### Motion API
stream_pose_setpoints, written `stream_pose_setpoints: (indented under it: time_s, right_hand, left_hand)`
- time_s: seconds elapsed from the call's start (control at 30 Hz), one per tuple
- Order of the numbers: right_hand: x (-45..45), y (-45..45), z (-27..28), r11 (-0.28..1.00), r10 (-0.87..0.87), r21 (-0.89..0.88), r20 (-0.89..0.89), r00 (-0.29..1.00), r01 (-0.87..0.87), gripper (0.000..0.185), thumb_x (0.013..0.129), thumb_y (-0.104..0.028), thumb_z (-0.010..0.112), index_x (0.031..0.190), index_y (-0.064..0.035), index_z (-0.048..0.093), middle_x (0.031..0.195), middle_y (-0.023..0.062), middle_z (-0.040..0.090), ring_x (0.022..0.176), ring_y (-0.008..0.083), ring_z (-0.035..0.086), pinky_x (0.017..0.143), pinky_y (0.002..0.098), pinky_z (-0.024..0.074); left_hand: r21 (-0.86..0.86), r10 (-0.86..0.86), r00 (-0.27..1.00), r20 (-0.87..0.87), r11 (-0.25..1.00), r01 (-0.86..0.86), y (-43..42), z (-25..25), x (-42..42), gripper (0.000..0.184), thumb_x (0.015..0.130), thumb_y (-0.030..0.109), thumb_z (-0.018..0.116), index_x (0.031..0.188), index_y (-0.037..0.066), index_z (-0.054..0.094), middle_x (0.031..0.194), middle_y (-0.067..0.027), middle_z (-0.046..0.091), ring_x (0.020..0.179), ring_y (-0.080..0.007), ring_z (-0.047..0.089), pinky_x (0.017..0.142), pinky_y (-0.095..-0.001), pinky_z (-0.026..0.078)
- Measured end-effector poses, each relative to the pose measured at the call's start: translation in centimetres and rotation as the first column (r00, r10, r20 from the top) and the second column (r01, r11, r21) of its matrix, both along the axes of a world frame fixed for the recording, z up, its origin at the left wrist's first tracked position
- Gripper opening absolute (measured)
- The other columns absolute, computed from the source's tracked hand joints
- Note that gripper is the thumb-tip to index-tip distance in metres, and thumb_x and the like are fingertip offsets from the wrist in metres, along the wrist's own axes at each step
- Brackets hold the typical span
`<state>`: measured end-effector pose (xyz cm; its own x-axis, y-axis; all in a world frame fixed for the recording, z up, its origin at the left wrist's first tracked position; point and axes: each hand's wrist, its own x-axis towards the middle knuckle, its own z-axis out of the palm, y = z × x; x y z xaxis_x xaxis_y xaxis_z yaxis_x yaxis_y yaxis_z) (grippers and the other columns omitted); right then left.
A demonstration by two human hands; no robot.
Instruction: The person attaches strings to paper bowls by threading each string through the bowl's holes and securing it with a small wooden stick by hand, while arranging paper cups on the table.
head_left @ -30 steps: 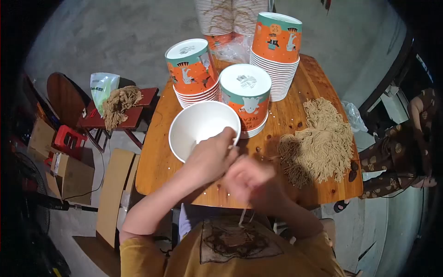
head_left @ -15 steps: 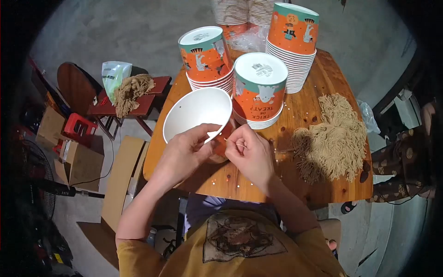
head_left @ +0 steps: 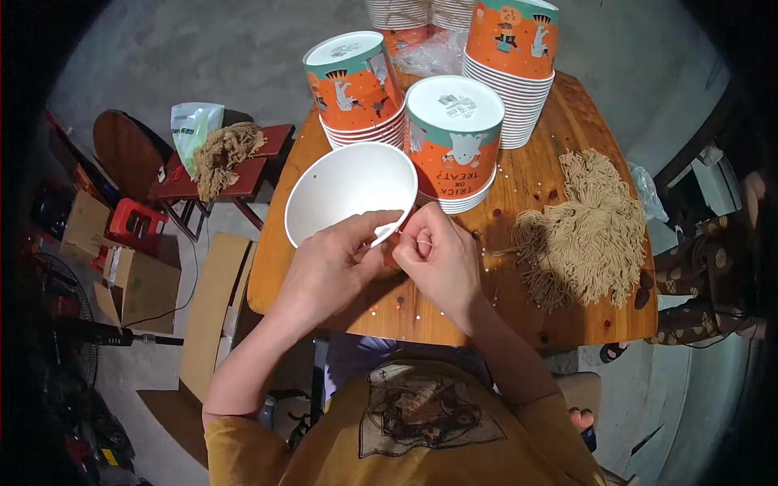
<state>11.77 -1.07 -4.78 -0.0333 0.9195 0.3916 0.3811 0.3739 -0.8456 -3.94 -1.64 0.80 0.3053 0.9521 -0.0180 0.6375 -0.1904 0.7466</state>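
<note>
A white-lined paper bucket (head_left: pixel 344 190) is tilted on its side with its mouth towards me, and a small hole shows near its far rim. My left hand (head_left: pixel 324 263) grips the near right part of that rim between thumb and fingers. Just right of it, my right hand (head_left: pixel 442 263) is closed in a pinch at the outside of the rim. A thin pale cord (head_left: pixel 425 241) loops over its fingers. The cord's end by the rim is too small to make out.
Upturned orange paper buckets (head_left: pixel 455 158) stand stacked behind, printed "Trick or treat?". A heap of tan cords (head_left: pixel 592 235) lies on the right of the wooden table (head_left: pixel 519 324), and small white bits are scattered about. Another cord bundle (head_left: pixel 227 158) rests on a red bench (head_left: pixel 267 142).
The bucket's rim has shifted slightly to the right, and my right hand's fingertips have come closer against it. My left hand keeps its grip. The whole view has tilted a little.
</note>
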Motion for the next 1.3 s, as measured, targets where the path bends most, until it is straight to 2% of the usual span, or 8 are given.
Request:
stream_pose_setpoints:
  time_s: [0.1, 0.33, 0.4, 0.53, 0.77, 0.93, 1.07, 1.3]
  right_hand:
    - [0.2, 0.0, -0.2, 1.0, -0.008, -0.006, 0.001, 1.0, 0.008, 0.019, 0.073, -0.005, 0.065, 0.081, -0.0046, 0.048, 0.067, 0.0065, 0.054, 0.055, 0.0165, 0.055, 0.053, 0.0308, 0.0461]
    - [0.8, 0.1, -0.8, 1.0, -0.02, -0.019, -0.012, 1.0, 0.019, 0.017, 0.074, -0.006, 0.065, 0.081, -0.0041, 0.049, 0.067, 0.006, 0.055, 0.055, 0.0158, 0.054, 0.054, 0.0303, 0.0469]
    - [1.0, 0.1, -1.1, 1.0, -0.026, 0.005, -0.01, 1.0, 0.026, 0.017, 0.074, -0.006, 0.064, 0.082, -0.0041, 0.049, 0.067, 0.0058, 0.055, 0.055, 0.0156, 0.054, 0.054, 0.0303, 0.047]
    - [1.5, -0.1, -1.3, 0.997, -0.024, -0.074, -0.015, 1.0, 0.023, 0.016, 0.076, -0.007, 0.065, 0.083, -0.005, 0.05, 0.066, 0.0053, 0.054, 0.055, 0.0152, 0.053, 0.054, 0.0304, 0.0466]
    - [2.0, -0.3, -1.4, 0.992, 0.004, -0.127, -0.04, 0.999, -0.009, 0.016, 0.08, -0.009, 0.064, 0.086, -0.0047, 0.051, 0.065, 0.005, 0.054, 0.056, 0.0139, 0.054, 0.055, 0.0296, 0.0457]
    - [3.8, -0.4, -1.4, 0.972, 0.144, -0.165, -0.145, 0.979, -0.167, 0.009, 0.088, -0.003, 0.059, 0.094, 0.0025, 0.054, 0.076, -0.001, 0.055, 0.066, 0.003, 0.05, 0.06, 0.0193, 0.0431]
    - [5.5, -1.0, -0.9, 0.97, 0.181, -0.16, -0.034, 0.983, -0.184, 0.012, 0.084, -0.011, 0.063, 0.089, -0.0019, 0.057, 0.071, 0.0088, 0.06, 0.063, 0.0139, 0.06, 0.058, 0.0284, 0.0463]
    - [6.5, -0.4, 1.8, 0.914, 0.305, -0.273, -0.021, 0.952, -0.299, 0.011, 0.085, -0.011, 0.062, 0.088, -0.0011, 0.058, 0.073, 0.0085, 0.062, 0.067, 0.0119, 0.06, 0.06, 0.0271, 0.0466]
  left_hand:
    - [0.023, 0.001, 1.0, 0.007, 1.0, -0.001, -0.1, 0.0, 0.3, 0.034, 0.086, 0.011, 0.058, 0.12, 0.01, 0.058, 0.091, -0.014, 0.066, 0.075, -0.0224, 0.065, 0.07, -0.034, 0.051]
    - [0.042, -0.093, 0.995, -0.03, 0.995, 0.094, 0.3, -0.8, 0.0, 0.033, 0.088, 0.014, 0.056, 0.12, 0.006, 0.056, 0.099, -0.0135, 0.065, 0.083, -0.0206, 0.065, 0.076, -0.0322, 0.051]
    - [-0.197, -0.119, 0.956, 0.27, 0.965, 0.176, 1.4, -1.1, -0.3, 0.032, 0.092, 0.014, 0.052, 0.121, 0.002, 0.055, 0.099, -0.0122, 0.065, 0.085, -0.0169, 0.063, 0.079, -0.0312, 0.05]
    - [-0.402, -0.14, 0.952, 0.273, 0.882, 0.245, 3.0, 0.0, 0.6, 0.022, 0.097, 0.014, 0.046, 0.113, 0.0, 0.054, 0.099, -0.0038, 0.06, 0.095, -0.0117, 0.059, 0.078, -0.0268, 0.051]
    - [-0.378, -0.16, 0.976, 0.148, 0.903, 0.205, 4.3, -1.2, 1.6, 0.009, 0.096, 0.009, 0.046, 0.097, 0.001, 0.051, 0.089, -0.0014, 0.055, 0.085, -0.0095, 0.057, 0.074, -0.0242, 0.052]
    - [0.052, -0.135, 0.991, 0.013, 0.99, 0.134, 4.5, -1.3, 0.6, 0.015, 0.092, 0.016, 0.052, 0.09, 0.002, 0.053, 0.075, -0.0083, 0.059, 0.068, -0.0141, 0.056, 0.063, -0.0312, 0.046]
    - [-0.066, -0.083, 0.909, 0.408, 0.991, 0.12, 4.8, -1.2, 0.7, 0.01, 0.091, 0.014, 0.049, 0.09, 0.004, 0.05, 0.079, -0.0052, 0.062, 0.07, -0.0109, 0.056, 0.064, -0.0262, 0.046]
    - [-0.415, 0.043, 0.825, 0.564, 0.878, 0.238, 5.5, -1.0, 2.0, 0.007, 0.094, 0.013, 0.046, 0.095, 0.007, 0.047, 0.082, -0.0043, 0.059, 0.072, -0.01, 0.055, 0.068, -0.0217, 0.045]
